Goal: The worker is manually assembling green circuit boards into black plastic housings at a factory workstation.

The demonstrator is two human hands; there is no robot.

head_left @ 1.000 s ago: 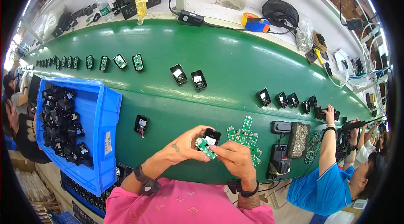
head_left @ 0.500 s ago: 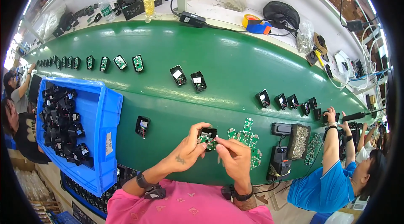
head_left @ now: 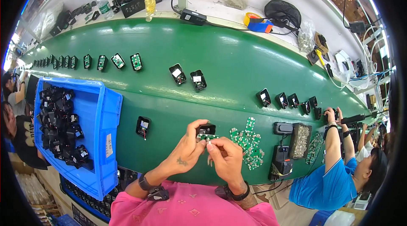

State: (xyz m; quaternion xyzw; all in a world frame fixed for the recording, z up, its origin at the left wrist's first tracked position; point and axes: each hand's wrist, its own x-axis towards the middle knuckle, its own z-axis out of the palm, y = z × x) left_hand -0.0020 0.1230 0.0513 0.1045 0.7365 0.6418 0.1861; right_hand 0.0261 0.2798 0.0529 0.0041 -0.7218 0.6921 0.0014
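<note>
A green bench [head_left: 169,109] stretches below the left hand [head_left: 186,146] and right hand [head_left: 226,156]. Just right of the grip lies a cluster of green circuit boards [head_left: 246,140]; left of it, an open black case [head_left: 143,126]; well beyond it, two black housings [head_left: 177,74].

Two black boxy plastic cases [head_left: 198,81] mid-table; one clear plastic bottle [head_left: 103,5]; perhaps a dozen green flat circuit boards [head_left: 249,140] heaped together.

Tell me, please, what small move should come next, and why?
Perhaps ease the green board into the black case: the left hand holds the case, the right hand is at the board's near edge, and dark interior shows beyond.
</note>
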